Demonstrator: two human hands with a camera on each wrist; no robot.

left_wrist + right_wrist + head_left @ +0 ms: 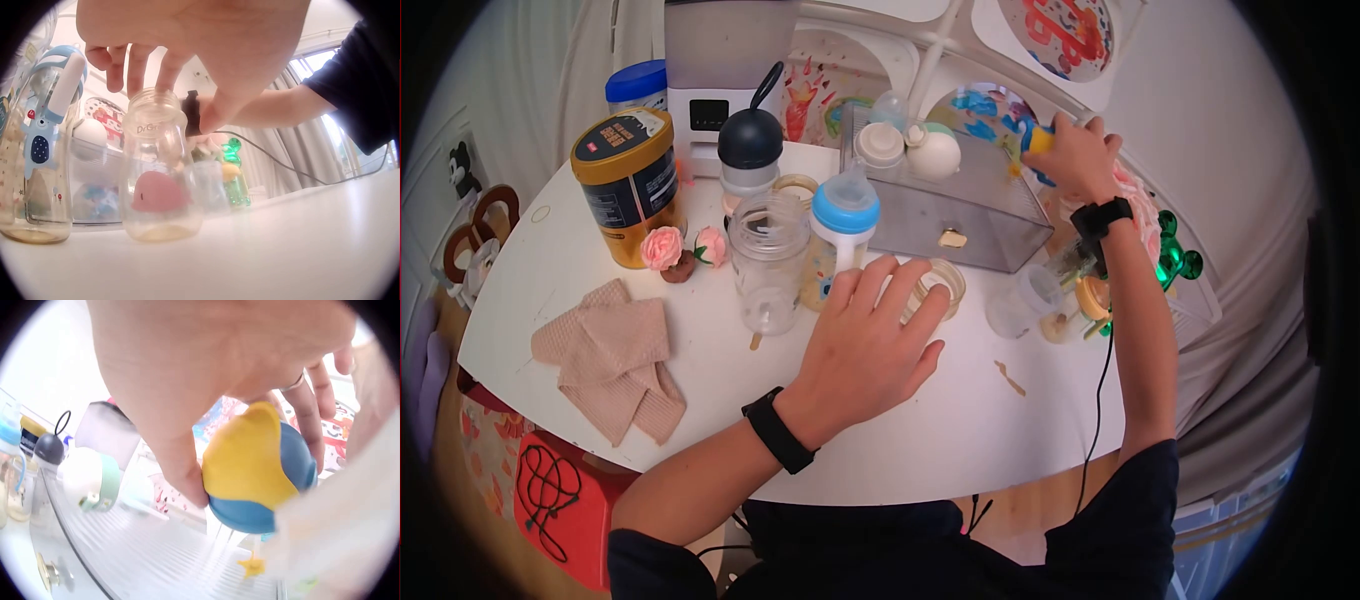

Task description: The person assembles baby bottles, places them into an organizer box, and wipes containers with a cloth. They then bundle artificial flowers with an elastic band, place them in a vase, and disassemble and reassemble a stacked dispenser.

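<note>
My left hand (862,345) hovers with fingers spread over an uncapped clear baby bottle (159,194) printed with a pink whale. In the left wrist view, the fingertips overlap the bottle's neck. My right hand (1082,165) reaches over the back right of the table. Between thumb and fingers it pinches a yellow-and-blue domed lid (247,465), with a small yellow star (252,565) below it. Under that hand is the ribbed top of a grey translucent box (156,556). A bottle with a blue collar and a nipple (845,205) stands left of the whale bottle.
A wide clear bottle (770,265), dark-capped bottle (750,140) and gold-lidded can (630,185) stand at left. A pink cloth (610,355) lies in front. White rounded lids (935,152) sit on the box. A clear cup (1025,300) and a black cable (1097,420) are at right.
</note>
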